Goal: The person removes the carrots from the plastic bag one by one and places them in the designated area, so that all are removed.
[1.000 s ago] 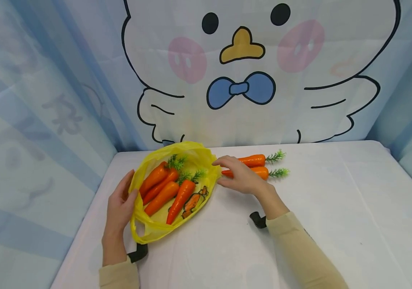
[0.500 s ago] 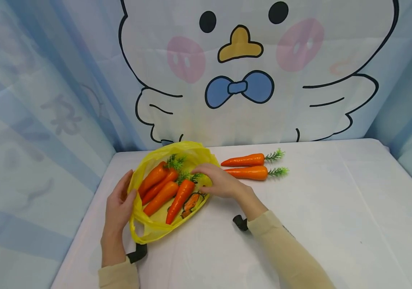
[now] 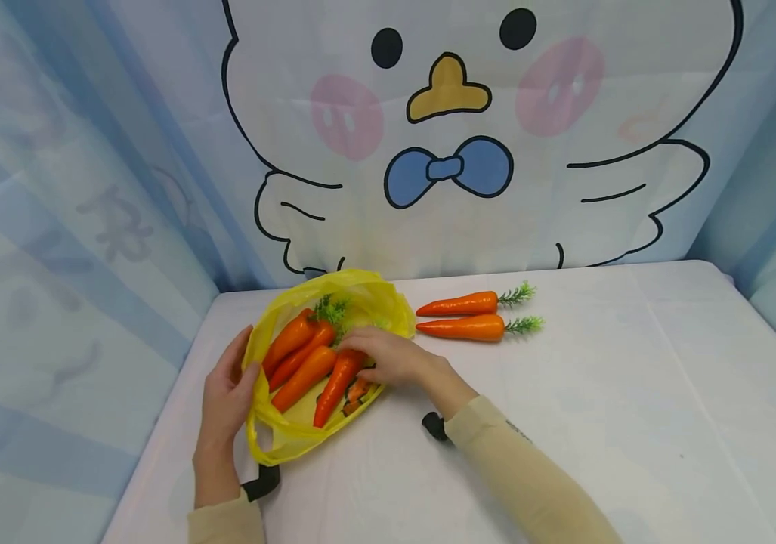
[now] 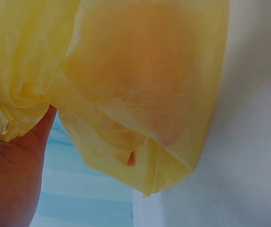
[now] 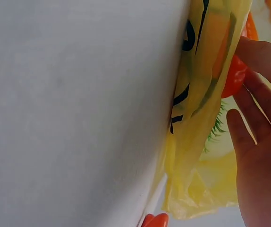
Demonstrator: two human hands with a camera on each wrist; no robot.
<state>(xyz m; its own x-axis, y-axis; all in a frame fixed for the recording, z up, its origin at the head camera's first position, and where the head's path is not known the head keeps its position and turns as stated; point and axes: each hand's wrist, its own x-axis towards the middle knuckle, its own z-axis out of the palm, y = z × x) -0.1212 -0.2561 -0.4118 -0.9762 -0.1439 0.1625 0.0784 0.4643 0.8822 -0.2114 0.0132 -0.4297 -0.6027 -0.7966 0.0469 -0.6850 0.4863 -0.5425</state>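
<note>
A yellow plastic bag (image 3: 394, 302) lies on the table with its mouth facing the person. Several orange toy carrots (image 3: 304, 378) with green tops rest inside it. At the bag's left rim, my left hand (image 3: 224, 397) holds the plastic between thumb and fingers. My right hand (image 3: 391, 359) reaches into the bag from the right, its thumb and fingers around the thick end of the rightmost carrot (image 3: 335, 393), whose green top is mostly hidden. In the right wrist view, this carrot's red end (image 5: 236, 78) shows between thumb and fingers, behind the bag's edge.
Two more carrots, an upper one (image 3: 459, 304) and a lower one (image 3: 472, 328), lie right of the bag on the white table (image 3: 598, 393). A curtain with a cartoon bird (image 3: 449, 83) hangs behind the table. Black wrist mounts (image 3: 435, 427) stick out near both sleeves.
My right hand has moved left from beside the two loose carrots into the bag and taken hold of the rightmost carrot there. My left hand stays at the bag's rim.
</note>
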